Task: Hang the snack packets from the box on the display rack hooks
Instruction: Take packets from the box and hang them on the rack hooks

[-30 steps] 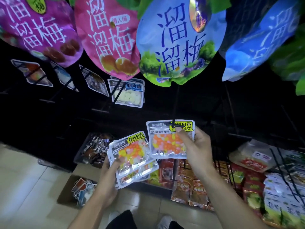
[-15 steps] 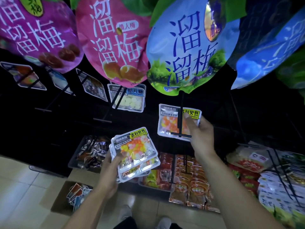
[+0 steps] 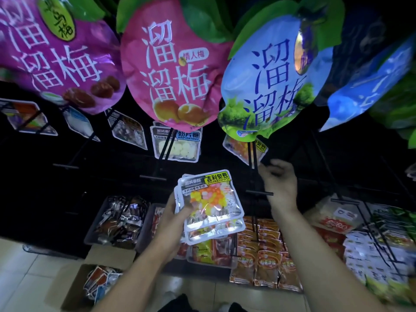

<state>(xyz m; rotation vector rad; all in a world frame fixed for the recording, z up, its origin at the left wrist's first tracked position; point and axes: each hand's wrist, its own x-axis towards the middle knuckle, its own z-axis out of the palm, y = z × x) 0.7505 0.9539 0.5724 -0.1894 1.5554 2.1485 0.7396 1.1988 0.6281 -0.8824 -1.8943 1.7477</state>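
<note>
My left hand (image 3: 173, 221) grips a small stack of clear snack packets (image 3: 211, 203) with yellow labels and orange and yellow candies. One packet of the same kind (image 3: 239, 147) hangs far back on a black double-wire hook (image 3: 252, 158), partly hidden by a big blue bag. My right hand (image 3: 280, 185) hovers just below and right of that packet, off it, fingers loosely curled and holding nothing. The hook's front crossbar (image 3: 252, 192) lies in front of this hand. The cardboard box (image 3: 74, 287) stands on the floor at lower left with more packets inside.
Large plum bags hang overhead: purple (image 3: 56, 59), pink (image 3: 173, 70), blue (image 3: 270, 82). Other hooks carry small packets, such as white candy (image 3: 177, 143). Trays of snacks (image 3: 117, 221) and orange packets (image 3: 267, 255) fill the bottom shelf. Bare hooks (image 3: 346, 200) stick out at right.
My right hand slid the packet back along the hook, let go of it and drew away. My left hand with the stack rose toward the middle.
</note>
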